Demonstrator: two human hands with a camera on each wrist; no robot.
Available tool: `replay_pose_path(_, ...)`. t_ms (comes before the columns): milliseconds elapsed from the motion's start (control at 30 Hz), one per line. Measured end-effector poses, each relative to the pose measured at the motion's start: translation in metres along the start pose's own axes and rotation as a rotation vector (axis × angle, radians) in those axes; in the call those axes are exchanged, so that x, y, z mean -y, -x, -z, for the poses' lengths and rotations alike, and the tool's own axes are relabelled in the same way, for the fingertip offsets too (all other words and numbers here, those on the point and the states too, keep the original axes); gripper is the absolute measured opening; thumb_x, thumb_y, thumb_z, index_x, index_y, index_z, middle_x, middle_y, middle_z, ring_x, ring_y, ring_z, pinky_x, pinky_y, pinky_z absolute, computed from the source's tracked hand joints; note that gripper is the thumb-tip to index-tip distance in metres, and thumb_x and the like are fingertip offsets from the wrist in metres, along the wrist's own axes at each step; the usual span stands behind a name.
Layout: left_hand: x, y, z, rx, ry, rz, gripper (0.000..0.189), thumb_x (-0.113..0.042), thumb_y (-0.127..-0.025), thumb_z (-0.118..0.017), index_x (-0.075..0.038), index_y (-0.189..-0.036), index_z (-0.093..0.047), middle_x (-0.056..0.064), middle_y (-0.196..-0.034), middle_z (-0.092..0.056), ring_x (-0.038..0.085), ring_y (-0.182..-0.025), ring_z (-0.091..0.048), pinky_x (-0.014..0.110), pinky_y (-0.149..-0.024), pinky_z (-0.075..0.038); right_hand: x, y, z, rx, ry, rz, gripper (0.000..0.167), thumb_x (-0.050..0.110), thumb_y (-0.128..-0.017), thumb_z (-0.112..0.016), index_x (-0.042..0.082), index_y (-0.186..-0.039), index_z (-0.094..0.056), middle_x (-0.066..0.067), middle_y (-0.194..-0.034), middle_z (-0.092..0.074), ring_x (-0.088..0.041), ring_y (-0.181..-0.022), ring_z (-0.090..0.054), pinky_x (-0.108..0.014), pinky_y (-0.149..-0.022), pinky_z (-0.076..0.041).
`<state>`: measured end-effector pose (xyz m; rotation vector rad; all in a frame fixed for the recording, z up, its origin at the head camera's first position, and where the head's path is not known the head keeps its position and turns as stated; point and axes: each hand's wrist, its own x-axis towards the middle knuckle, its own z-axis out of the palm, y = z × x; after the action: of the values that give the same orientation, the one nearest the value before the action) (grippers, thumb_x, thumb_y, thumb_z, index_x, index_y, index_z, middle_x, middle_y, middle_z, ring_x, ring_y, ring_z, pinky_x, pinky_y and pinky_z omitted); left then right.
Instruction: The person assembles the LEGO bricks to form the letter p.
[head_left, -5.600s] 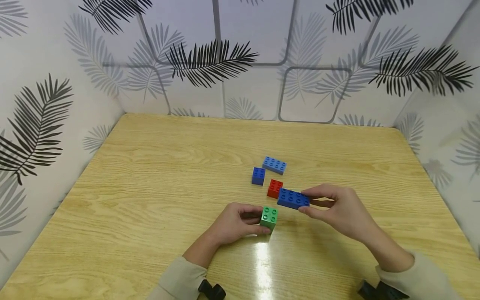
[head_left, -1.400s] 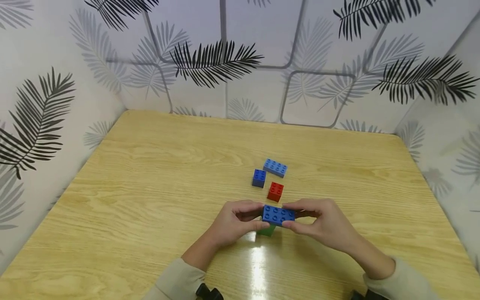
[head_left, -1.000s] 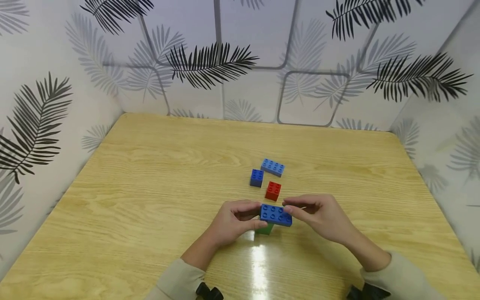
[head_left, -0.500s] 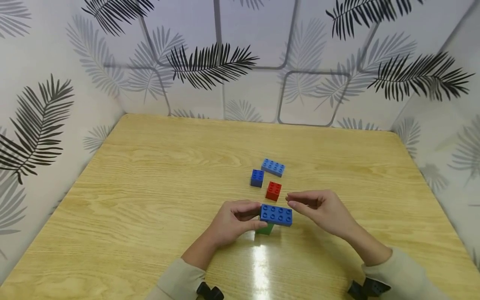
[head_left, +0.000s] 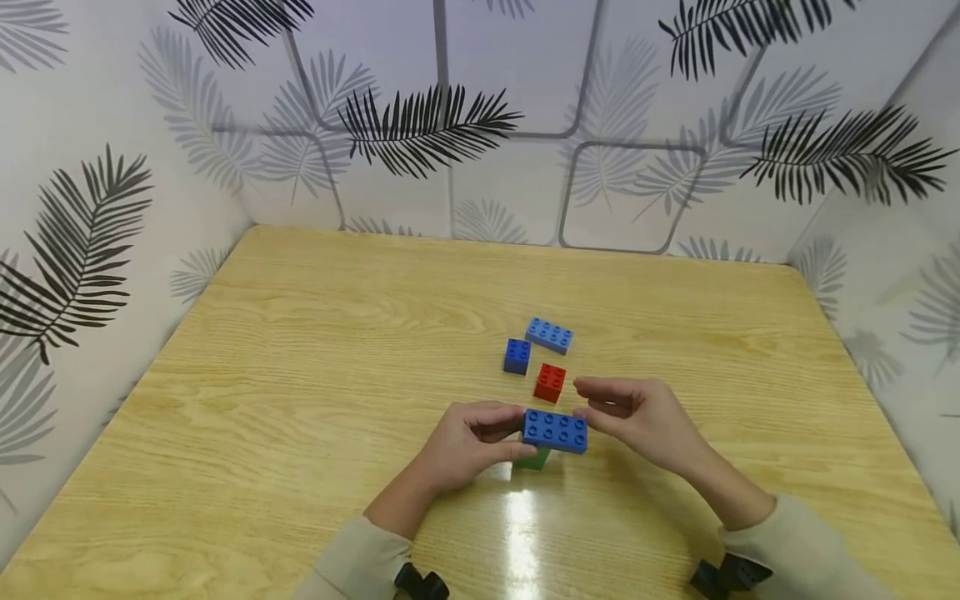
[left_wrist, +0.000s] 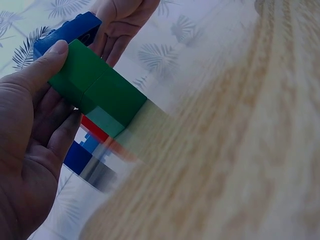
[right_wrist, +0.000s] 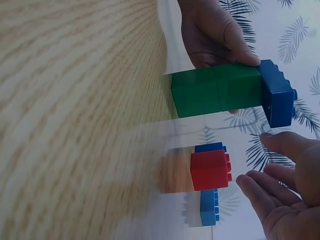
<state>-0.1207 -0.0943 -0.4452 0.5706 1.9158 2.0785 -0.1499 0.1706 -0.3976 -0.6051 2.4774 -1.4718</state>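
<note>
Head view: left hand (head_left: pixel 468 446) pinches the green stack (head_left: pixel 533 459), upright on the table (head_left: pixel 360 333). The long blue brick (head_left: pixel 555 431) lies across its top, overhanging right. Right hand (head_left: pixel 652 421), thumb and fingers parted, is just right of that brick. Red brick (head_left: pixel 551 383) sits on the far side.

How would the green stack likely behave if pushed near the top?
The green stack, if unheld, would probably tip: it is tall and narrow, with the long blue brick overhanging one side. It should stay stiff, judging by its flat, straight-edged faces. The left hand gripping it would likely steady it.
</note>
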Motion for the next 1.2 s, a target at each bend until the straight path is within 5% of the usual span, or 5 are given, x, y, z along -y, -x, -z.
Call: replay_pose_path(1200,0.004,0.0,0.002,0.017,0.001,-0.007,0.045,0.0,-0.085,-0.077,0.008,-0.127,-0.064,0.025,-0.129,-0.065,0.034,-0.123,-0.062,0.029,-0.098,-0.056,-0.011,-0.023,-0.015,-0.077,0.105,-0.035,0.049,0.02,-0.087,-0.08,-0.001,-0.129,-0.065,-0.022,-0.132,-0.064,-0.037,-0.117,-0.066,-0.035,-0.091,-0.058)
